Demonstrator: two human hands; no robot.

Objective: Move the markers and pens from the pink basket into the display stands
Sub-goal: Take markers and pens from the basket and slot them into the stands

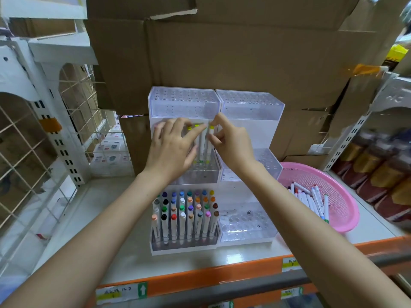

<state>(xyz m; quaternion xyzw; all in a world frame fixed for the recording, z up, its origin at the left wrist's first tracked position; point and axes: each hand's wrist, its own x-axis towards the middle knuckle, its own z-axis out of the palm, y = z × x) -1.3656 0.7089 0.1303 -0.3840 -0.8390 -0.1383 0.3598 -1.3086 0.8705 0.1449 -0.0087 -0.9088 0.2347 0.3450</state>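
Note:
Two clear tiered display stands sit side by side on the shelf. The left stand (155,103) has its bottom tier full of colour-capped markers (184,216), and a few yellow-green capped markers (202,143) stand in its middle tier. My right hand (231,143) pinches the rightmost of these, a yellow-capped marker (210,135), near its top. My left hand (173,147) hovers over the same tier with fingers spread, its fingertips touching the marker caps. The right stand (251,112) holds no markers. The pink basket (347,203) at the right holds several white markers (311,198).
Large cardboard boxes (233,52) stand directly behind the stands. A white wire-grid rack (44,130) is on the left and shelves of dark packaged goods (378,174) on the right. The shelf's orange front edge (200,276) carries labels.

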